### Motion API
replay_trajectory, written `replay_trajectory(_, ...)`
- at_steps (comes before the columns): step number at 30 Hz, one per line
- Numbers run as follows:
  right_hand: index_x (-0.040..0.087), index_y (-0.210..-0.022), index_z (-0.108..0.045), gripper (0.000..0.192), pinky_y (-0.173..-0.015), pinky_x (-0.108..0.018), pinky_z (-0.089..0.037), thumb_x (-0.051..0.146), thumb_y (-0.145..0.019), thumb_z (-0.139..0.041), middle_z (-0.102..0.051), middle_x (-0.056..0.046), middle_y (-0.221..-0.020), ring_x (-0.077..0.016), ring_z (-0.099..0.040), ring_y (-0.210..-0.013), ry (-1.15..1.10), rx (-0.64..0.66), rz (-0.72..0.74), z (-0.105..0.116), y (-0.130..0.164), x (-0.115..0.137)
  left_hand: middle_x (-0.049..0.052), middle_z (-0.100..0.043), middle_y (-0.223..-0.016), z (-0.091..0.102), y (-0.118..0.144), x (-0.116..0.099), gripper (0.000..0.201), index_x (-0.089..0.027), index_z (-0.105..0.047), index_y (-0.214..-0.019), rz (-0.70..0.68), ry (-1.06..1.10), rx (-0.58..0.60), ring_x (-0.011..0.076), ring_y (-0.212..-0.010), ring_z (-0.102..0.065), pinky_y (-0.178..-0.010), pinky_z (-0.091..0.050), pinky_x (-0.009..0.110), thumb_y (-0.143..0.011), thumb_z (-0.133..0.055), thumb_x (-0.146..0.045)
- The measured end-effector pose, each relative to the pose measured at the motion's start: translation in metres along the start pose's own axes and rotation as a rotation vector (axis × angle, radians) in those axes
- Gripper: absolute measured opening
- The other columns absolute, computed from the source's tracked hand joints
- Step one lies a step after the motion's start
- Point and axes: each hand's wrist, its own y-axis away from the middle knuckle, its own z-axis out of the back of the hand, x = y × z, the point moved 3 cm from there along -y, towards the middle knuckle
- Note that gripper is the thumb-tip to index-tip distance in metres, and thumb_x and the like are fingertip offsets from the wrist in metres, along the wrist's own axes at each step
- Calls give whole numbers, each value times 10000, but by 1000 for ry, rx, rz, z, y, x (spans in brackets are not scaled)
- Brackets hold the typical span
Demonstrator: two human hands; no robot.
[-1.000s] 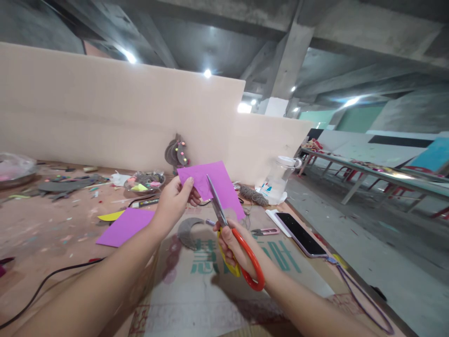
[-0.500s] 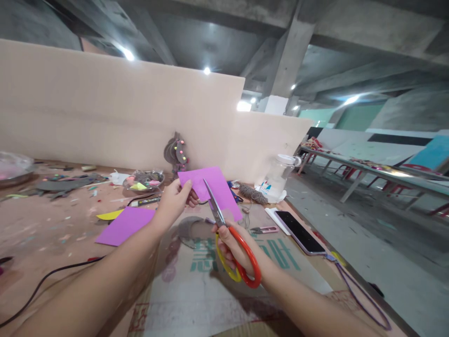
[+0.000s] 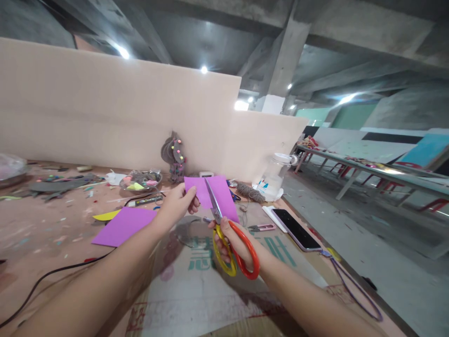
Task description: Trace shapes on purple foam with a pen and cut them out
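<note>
My left hand (image 3: pixel 177 204) pinches the left edge of a purple paper sheet (image 3: pixel 223 194), holding it up above the table. My right hand (image 3: pixel 234 243) grips scissors (image 3: pixel 228 236) with one orange and one yellow loop; the steel blades point up and lie across the sheet's middle. A second purple sheet (image 3: pixel 122 226) lies flat on the table to the left, beside a yellow paper scrap (image 3: pixel 106 216).
A printed cardboard sheet (image 3: pixel 210 290) covers the table under my arms. A phone (image 3: pixel 295 229) with a purple cord, a small cutter (image 3: pixel 262 228), twine (image 3: pixel 249 192) and a clear jar (image 3: pixel 277 177) sit right. A bowl of scraps (image 3: pixel 140 180) and black cable (image 3: pixel 52 276) lie left.
The purple sheet and both hands have dropped slightly lower and closer together. The scissor blades have moved further up across the sheet.
</note>
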Motion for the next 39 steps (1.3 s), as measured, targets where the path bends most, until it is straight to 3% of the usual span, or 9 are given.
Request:
replay_trajectory(5,190,-958,-545,603,-349,-207,-349,770,-798,-507,-474,65,-534,-84,-398,-381,-38,69,-136,1,-5,-9,-7,-613,-505,0,-4,12,291,-177,-530,-647,75,-51,31,116,-397,-568,-388,-443,207,-818,-600,-402)
replay_trajectory(20,189,-955,-549,565,-329,-181,-287,735,-812,-538,-435,93,-503,-61,-348,-344,-75,17,-194,3,-9,-20,-20,-582,-506,-5,-6,32,336,-164,-537,-607,235,-98,79,104,-403,-551,-420,-444,214,-898,-530,-334)
replay_trajectory(24,180,-927,-553,566,-358,-171,-295,736,-850,-477,-455,78,-513,-59,-355,-368,-177,57,-237,5,-11,-20,-22,-618,-665,-4,-5,40,275,-128,-620,-803,331,-169,167,89,-520,-567,-503,-488,226,-941,-568,-360)
replay_trajectory(29,177,-908,-546,536,-371,-162,-298,695,-911,-409,-447,75,-510,-59,-345,-375,-199,96,-301,8,-13,-19,69,-654,-1072,-7,-4,54,306,-149,-607,-1144,417,-215,237,173,-869,-652,-744,-572,358,-940,-578,-375)
replay_trajectory(32,183,-893,-537,512,-347,-152,-260,675,-926,-400,-426,84,-488,-57,-305,-360,-178,66,-314,11,-15,-20,65,-668,-1029,-7,-5,56,291,-141,-619,-1113,435,-255,247,167,-833,-658,-723,-573,349,-939,-578,-371)
replay_trajectory(35,191,-891,-532,493,-341,-151,-248,667,-926,-409,-418,87,-477,-61,-302,-361,-179,62,-316,11,-16,-20,23,-660,-644,11,-11,48,234,-144,-655,-787,423,-331,238,150,-520,-613,-499,-512,262,-886,-611,-352)
replay_trajectory(39,193,-906,-538,497,-336,-162,-237,681,-896,-448,-424,88,-479,-58,-292,-348,-108,101,-313,7,-10,-16,24,-612,-468,73,-23,30,211,-185,-608,-550,401,-502,143,184,-397,-578,-420,-449,255,-709,-733,-247)
